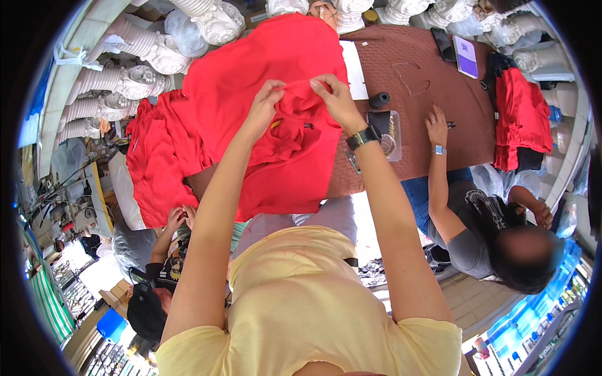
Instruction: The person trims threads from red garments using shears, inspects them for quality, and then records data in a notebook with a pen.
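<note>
I watch both of the wearer's hands out over the middle of the surface (451, 141), raised above the red cloth (263, 56), which lies spread and bunched across its left and central part. The left hand (266, 105) has its fingers closed in a pinch on a gathered fold, and the right hand (336, 101) pinches the same fold a little to the right, so a short strip runs between them (I cannot tell from here whether that fold belongs to the big sheet or to a separate piece). To the right of the right hand I see a black cylinder (379, 99) and a clear tray (395, 141), with eyeglasses (411, 79) farther off. A co-worker's hand (436, 127) rests on the brown covering, and beyond it a red stack (522, 116) sits near the surface's right end.
</note>
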A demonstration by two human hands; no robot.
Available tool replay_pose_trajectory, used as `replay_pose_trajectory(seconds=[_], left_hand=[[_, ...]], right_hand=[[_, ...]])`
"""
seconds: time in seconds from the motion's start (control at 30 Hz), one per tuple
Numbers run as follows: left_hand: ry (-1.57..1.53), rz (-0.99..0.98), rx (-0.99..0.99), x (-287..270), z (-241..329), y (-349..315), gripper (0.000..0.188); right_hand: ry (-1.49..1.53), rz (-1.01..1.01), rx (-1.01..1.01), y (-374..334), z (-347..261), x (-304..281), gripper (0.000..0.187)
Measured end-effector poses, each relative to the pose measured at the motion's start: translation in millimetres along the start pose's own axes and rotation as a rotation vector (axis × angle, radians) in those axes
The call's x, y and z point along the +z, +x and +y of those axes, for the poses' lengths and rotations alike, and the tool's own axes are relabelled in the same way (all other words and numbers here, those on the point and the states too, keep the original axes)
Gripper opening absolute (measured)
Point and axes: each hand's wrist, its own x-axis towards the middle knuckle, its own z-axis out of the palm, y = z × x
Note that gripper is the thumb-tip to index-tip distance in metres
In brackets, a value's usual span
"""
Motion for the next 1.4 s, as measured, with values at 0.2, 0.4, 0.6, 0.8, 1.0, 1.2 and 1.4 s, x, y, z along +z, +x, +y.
replay_pose_trajectory(seconds=[0.2,0.4,0.6,0.8,1.0,1.2,1.4], left_hand=[[0.422,-0.23,0.056,-19.3,11.8,-48.2,0.022],[0.746,0.316,0.502,34.3,19.4,-83.8,0.019],[0.438,0.223,0.383,52.5,4.7,-81.2,0.009],[0.031,0.149,0.091,31.7,-3.4,-80.4,0.011],[-0.073,0.14,0.094,23.9,8.9,-101.5,0.012],[0.454,-0.808,0.059,85.6,-52.4,-191.2,0.051],[1.124,-0.103,-0.009,-4.2,-88.2,-156.8,0.035]], right_hand=[[0.341,-0.127,0.157,-29.4,-18.8,-1.8,0.017],[0.314,-0.13,0.171,-55.9,-35.2,6.7,0.014],[0.275,-0.163,0.15,-75.0,-38.5,14.8,0.013],[0.337,-0.165,0.188,-80.1,-36.6,6.8,0.012],[0.299,-0.172,0.21,-77.9,-22.4,-2.1,0.012],[0.281,-0.259,0.2,-50.8,-1.4,-14.5,0.014],[-0.719,0.074,-0.049,-72.8,14.3,-26.2,0.024]])
